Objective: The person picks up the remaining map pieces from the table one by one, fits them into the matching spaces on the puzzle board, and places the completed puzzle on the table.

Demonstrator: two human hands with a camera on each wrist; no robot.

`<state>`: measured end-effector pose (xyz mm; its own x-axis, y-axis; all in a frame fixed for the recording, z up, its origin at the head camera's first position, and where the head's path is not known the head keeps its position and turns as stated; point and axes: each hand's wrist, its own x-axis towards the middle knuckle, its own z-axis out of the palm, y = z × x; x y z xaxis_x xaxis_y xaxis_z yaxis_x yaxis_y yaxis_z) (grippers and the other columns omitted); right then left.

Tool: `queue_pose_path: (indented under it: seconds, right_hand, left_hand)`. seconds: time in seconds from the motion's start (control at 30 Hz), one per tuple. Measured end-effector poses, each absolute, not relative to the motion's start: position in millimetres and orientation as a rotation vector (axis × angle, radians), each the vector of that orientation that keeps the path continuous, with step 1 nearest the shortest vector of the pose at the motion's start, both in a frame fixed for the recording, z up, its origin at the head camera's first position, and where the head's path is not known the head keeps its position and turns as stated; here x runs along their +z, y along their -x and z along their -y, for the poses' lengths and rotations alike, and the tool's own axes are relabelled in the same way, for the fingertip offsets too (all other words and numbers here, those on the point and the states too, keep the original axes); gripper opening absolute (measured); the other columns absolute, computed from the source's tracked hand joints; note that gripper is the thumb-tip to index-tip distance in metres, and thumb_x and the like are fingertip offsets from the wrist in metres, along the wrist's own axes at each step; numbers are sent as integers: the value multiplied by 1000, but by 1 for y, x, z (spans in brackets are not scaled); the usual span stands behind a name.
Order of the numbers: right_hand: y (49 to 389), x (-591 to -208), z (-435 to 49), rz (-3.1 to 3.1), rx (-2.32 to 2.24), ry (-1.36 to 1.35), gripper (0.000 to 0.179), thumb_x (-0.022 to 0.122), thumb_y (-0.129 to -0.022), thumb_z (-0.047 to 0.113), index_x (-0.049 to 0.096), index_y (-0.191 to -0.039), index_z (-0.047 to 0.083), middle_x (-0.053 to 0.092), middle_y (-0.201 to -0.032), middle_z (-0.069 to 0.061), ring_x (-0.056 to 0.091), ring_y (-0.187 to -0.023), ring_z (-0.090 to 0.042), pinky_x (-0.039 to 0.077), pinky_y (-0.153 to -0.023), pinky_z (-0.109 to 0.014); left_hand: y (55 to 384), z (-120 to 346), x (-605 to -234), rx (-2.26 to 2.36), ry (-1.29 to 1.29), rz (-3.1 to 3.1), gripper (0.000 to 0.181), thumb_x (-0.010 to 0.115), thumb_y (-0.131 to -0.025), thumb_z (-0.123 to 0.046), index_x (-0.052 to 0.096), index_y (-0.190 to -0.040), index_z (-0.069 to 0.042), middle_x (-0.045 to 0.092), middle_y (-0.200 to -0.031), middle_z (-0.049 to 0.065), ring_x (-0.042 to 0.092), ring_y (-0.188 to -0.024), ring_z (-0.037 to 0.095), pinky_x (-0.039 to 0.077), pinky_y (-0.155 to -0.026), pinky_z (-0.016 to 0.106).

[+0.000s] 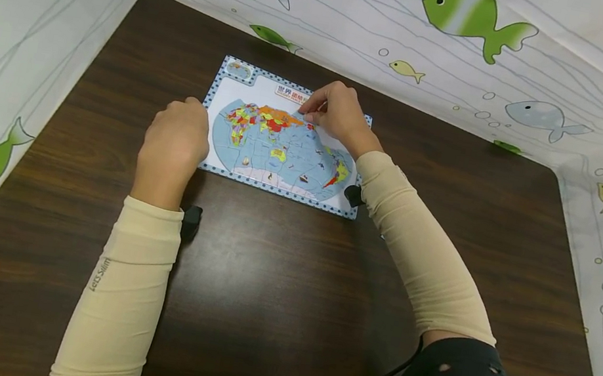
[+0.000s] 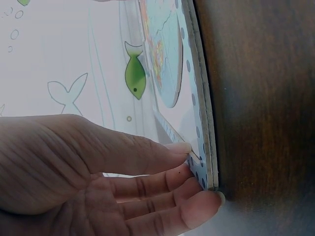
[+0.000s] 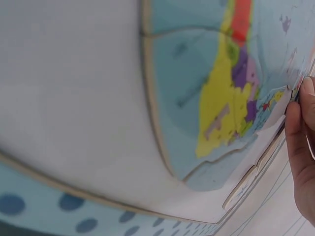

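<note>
1. The left hand [image 1: 174, 140] grips the left side of the puzzle board [image 1: 282, 193], its thumb on the board's face and its other fingers against the edge.
2. The right hand [image 1: 341, 111] has thumb and fingers drawn close together at the upper edge of the map [image 1: 294, 157], just below the printed title [image 1: 291, 94]. The tips are partly hidden and small in the right wrist view, so I cannot tell whether they pinch a loose piece or only touch the surface.
3. The board lies on the table [image 1: 261, 288], reaching from the left fingers to a little past the right ones.
4. What could go wrong: if the left fingers slacken while the right ones push or pry, the board could slide on the smooth tabletop. Lifting the gripped side could tilt it and jog pieces out of line. A fingertip catching a seam might also raise a neighbouring piece.
5. As for containers, the board serves as a shallow frame: its dotted border surrounds a white panel, and the oval map of seamed pieces sits within that. Below and right of the right fingers are the yellow and red land pieces [image 1: 340, 173]; a small printed map [image 1: 239, 70] fills the corner above the left fingers.
</note>
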<state>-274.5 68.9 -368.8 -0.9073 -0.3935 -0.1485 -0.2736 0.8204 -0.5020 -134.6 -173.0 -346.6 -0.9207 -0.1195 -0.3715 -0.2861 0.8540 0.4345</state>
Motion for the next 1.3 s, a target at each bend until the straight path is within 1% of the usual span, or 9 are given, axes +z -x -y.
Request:
queue_pose_path:
  seconds: [0.13, 0.2, 0.37, 0.47, 0.63, 0.8, 0.97, 1.17, 1.3]
  right_hand:
    - [275, -367, -72, -2756, -700, 509, 16, 73, -102, 10, 85, -113, 9, 79, -125, -6, 64, -104, -20, 56, -93, -29]
    - [275, -366, -73, -2755, -691, 508, 16, 73, -102, 10, 85, -114, 9, 79, -125, -6, 63, -104, -20, 55, -94, -29]
    - [272, -365, -75, -2753, -642, 558, 17, 71, -103, 9, 84, -115, 9, 78, -126, -7, 65, -106, -21, 57, -98, -32]
    - [268, -364, -75, -2753, -615, 585, 19, 69, -104, 7, 83, -117, 8, 77, -126, -8, 66, -109, -22, 57, -101, -34]
    - [265, -363, -75, -2764, -569, 606, 22, 66, -105, 4, 82, -120, 8, 77, -127, -8, 67, -117, -23, 57, -107, -35]
    - [262, -357, -77, -2734, -524, 635, 25, 68, -103, 3, 79, -125, 7, 76, -132, -10, 69, -122, -24, 55, -111, -37]
    - [258, -351, -88, -2708, -528, 614, 27, 72, -102, 6, 77, -129, 6, 75, -133, -11, 69, -123, -26, 55, -112, -39]
    - [257, -348, -109, -2705, -558, 557, 30, 74, -101, 7, 76, -130, 6, 75, -132, -11, 69, -123, -27, 56, -109, -40]
    - [256, -342, -120, -2712, -568, 540, 31, 75, -100, 6, 75, -131, 5, 75, -131, -13, 70, -123, -28, 57, -108, -42]
  left_hand:
    - [135, 172, -346, 707, 290, -2697, 58, 61, -94, 5, 39, -143, 25, 52, -129, 47, 59, -108, 57, 57, -96, 68]
    - [135, 172, -345, 714, 292, -2694, 59, 63, -93, 4, 39, -143, 24, 52, -128, 46, 59, -107, 57, 57, -95, 68]
    - [134, 171, -346, 720, 297, -2687, 58, 62, -94, 4, 39, -143, 24, 52, -128, 45, 58, -108, 56, 57, -96, 68]
    - [134, 171, -347, 717, 301, -2685, 56, 60, -95, 4, 39, -143, 24, 52, -126, 45, 58, -107, 55, 57, -95, 67]
    - [134, 171, -348, 703, 298, -2705, 55, 61, -95, 4, 40, -141, 24, 55, -120, 43, 58, -102, 54, 59, -90, 66]
    - [134, 173, -348, 697, 298, -2702, 54, 61, -95, 4, 41, -140, 24, 55, -117, 42, 58, -98, 52, 60, -87, 64]
    - [135, 175, -348, 689, 299, -2692, 54, 58, -95, 4, 39, -141, 25, 54, -120, 44, 57, -100, 52, 59, -88, 64]
    - [135, 175, -347, 679, 269, -2710, 54, 61, -94, 3, 40, -139, 26, 55, -116, 45, 58, -95, 52, 60, -84, 63]
    - [134, 174, -346, 685, 263, -2710, 55, 61, -94, 3, 40, -139, 26, 55, -117, 45, 58, -97, 52, 60, -85, 63]
